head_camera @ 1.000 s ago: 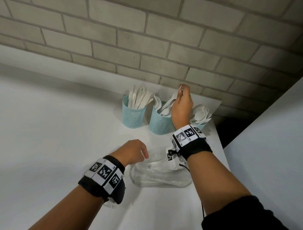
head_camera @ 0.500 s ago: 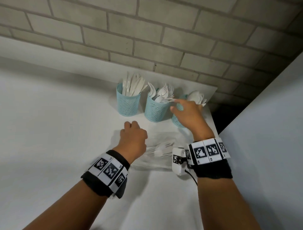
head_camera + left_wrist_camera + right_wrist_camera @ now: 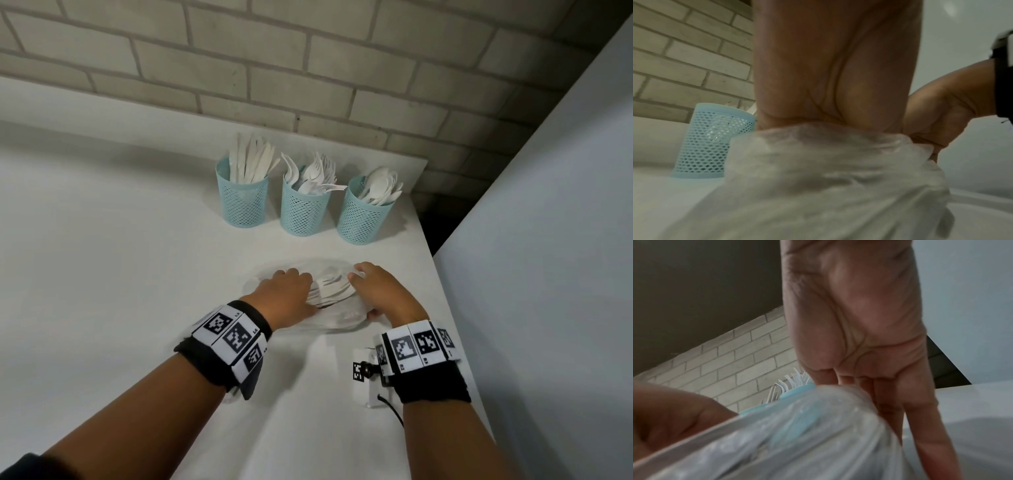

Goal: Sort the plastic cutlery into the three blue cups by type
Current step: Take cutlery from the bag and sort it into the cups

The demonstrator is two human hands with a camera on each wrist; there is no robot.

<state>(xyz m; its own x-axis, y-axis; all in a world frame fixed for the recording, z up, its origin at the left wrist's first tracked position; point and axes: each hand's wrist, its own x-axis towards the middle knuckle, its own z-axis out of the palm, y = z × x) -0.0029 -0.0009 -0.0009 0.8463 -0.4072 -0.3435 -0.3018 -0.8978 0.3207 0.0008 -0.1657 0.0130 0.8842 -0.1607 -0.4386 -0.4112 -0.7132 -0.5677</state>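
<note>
On the white table [image 3: 120,274], both hands sit on a crinkled clear plastic bag [image 3: 337,317] of white cutlery [image 3: 330,289], whose pieces blur together uncountably. The left hand [image 3: 287,294] and right hand [image 3: 383,291] hide their fingertips, so neither grip can be judged. Behind stand three blue mesh cups: knives [image 3: 242,193], forks [image 3: 304,204], spoons [image 3: 364,212].

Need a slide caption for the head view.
Both hands on clear cutlery bag; three blue cups behind.

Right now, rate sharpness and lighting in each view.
Head view: sharp, evenly lit, cups crisp, straight edges bowed. Left wrist view: plastic bag blurred, left hand soft and dim. Right wrist view: bag smeared, right hand soft, brick wall clearer.
</note>
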